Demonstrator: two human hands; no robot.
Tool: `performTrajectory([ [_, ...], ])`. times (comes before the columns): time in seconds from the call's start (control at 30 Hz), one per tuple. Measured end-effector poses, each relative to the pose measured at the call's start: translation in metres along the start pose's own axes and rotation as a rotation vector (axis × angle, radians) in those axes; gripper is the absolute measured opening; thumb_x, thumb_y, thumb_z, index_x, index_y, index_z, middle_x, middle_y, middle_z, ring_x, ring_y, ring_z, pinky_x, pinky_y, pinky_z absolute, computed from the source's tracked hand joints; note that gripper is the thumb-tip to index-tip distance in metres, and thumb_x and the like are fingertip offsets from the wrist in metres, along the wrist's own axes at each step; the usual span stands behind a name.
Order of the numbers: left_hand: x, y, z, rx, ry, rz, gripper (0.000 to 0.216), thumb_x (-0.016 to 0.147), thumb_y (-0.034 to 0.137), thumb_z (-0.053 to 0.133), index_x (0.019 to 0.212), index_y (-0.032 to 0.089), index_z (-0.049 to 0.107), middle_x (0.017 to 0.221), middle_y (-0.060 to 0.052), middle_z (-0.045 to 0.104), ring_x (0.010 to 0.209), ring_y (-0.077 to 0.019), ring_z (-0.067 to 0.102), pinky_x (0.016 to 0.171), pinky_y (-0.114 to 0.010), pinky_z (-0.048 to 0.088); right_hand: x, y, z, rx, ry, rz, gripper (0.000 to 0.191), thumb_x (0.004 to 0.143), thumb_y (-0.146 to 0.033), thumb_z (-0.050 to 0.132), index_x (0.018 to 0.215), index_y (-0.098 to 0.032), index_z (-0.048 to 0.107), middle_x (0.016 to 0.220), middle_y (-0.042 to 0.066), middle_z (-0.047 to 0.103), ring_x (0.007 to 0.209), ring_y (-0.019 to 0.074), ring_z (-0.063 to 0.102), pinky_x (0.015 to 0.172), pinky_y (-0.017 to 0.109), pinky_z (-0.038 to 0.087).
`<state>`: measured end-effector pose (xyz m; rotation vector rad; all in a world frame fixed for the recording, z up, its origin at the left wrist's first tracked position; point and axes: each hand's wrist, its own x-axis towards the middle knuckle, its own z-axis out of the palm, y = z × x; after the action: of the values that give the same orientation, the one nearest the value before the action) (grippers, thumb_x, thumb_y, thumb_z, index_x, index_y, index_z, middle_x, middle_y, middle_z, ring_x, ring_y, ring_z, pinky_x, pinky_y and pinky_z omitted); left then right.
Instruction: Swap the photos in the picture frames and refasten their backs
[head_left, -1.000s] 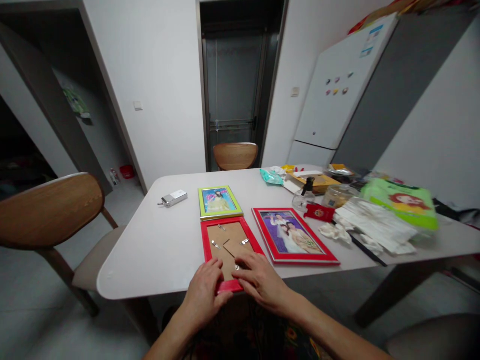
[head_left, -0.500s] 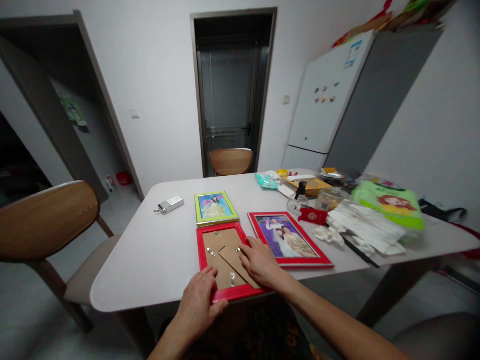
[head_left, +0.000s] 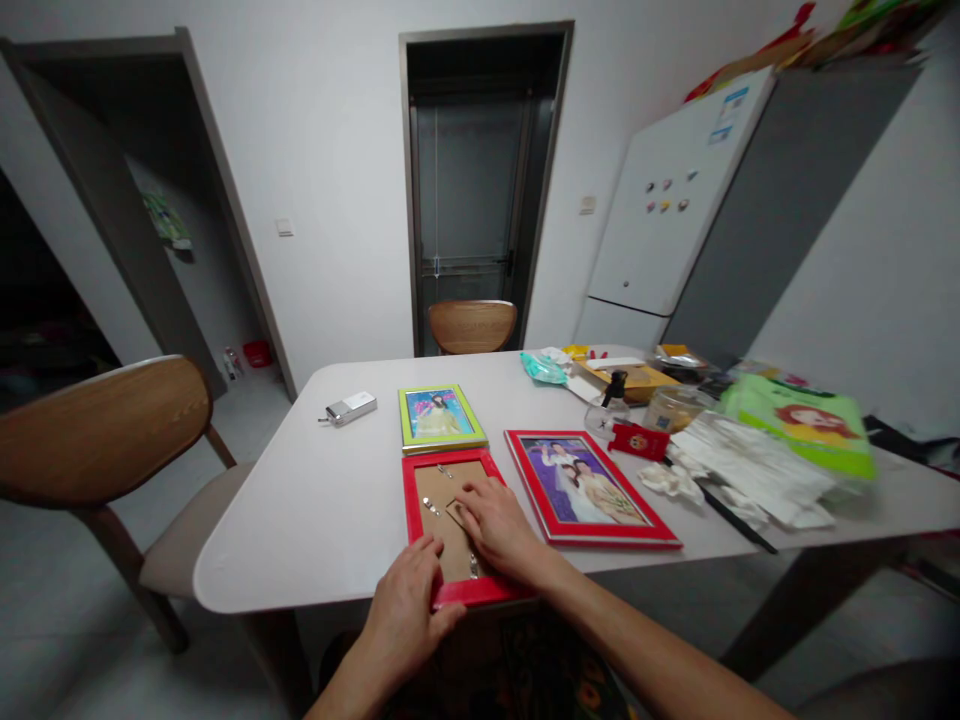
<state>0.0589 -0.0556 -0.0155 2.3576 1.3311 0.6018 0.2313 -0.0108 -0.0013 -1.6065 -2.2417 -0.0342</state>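
Note:
A red picture frame lies face down at the near edge of the white table, its brown backing board and small metal clips showing. My left hand grips the frame's near left corner, thumb on the bottom rail. My right hand lies on the backing board, fingers curled down near its middle by the stand flap. A green-framed photo lies just beyond it. A larger red-framed photo lies to the right, face up.
A small silver device sits on the table's left part. The right side holds a spray bottle, a red booklet, crumpled tissue, papers, a green bag and boxes. Wooden chairs stand at left and far side. A fridge stands at right.
My right hand slid from the frame's near edge up over the backing board, to its right side and then to the middle. My left hand kept hold of the near left corner.

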Motion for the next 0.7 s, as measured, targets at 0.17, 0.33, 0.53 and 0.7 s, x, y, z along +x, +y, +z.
performTrajectory([
  [0.17,-0.001,-0.002,0.002,-0.019,-0.006,0.012,0.05,0.063,0.026,0.059,0.111,0.014,0.048,0.122,-0.013,0.047,0.116,-0.0232,0.039,0.096,-0.04,0.034,0.019,-0.023,0.009,0.045,-0.125,-0.072,0.029,0.084,-0.024,0.034,0.091,-0.019,0.062,0.09,0.008,0.054,0.086,0.0168,0.044,0.074,0.029,0.032],
  [0.33,-0.001,-0.003,0.003,-0.038,-0.003,0.014,0.048,0.063,0.025,0.06,0.108,0.011,0.05,0.121,-0.015,0.048,0.116,-0.0236,0.039,0.097,-0.039,0.033,0.018,-0.022,0.012,0.097,-0.129,-0.054,0.026,0.079,-0.02,0.042,0.095,-0.023,0.062,0.093,0.006,0.053,0.09,0.0164,0.043,0.075,0.028,0.031],
  [0.53,-0.001,0.0,0.0,-0.056,0.004,0.012,0.04,0.062,0.024,0.061,0.1,0.014,0.055,0.12,-0.013,0.049,0.116,-0.0235,0.039,0.096,-0.039,0.035,0.018,-0.02,0.013,0.124,-0.109,-0.104,0.024,0.077,-0.021,0.044,0.092,-0.024,0.063,0.091,0.004,0.056,0.089,0.0159,0.046,0.073,0.027,0.031],
  [0.7,-0.003,-0.001,-0.001,-0.034,-0.018,-0.008,0.041,0.061,0.025,0.061,0.101,0.014,0.055,0.122,-0.013,0.048,0.116,-0.0243,0.039,0.097,-0.041,0.033,0.052,-0.003,0.025,0.186,-0.045,0.215,0.027,0.081,-0.028,0.04,0.088,-0.017,0.063,0.083,0.007,0.061,0.074,0.0139,0.052,0.062,0.024,0.032],
])
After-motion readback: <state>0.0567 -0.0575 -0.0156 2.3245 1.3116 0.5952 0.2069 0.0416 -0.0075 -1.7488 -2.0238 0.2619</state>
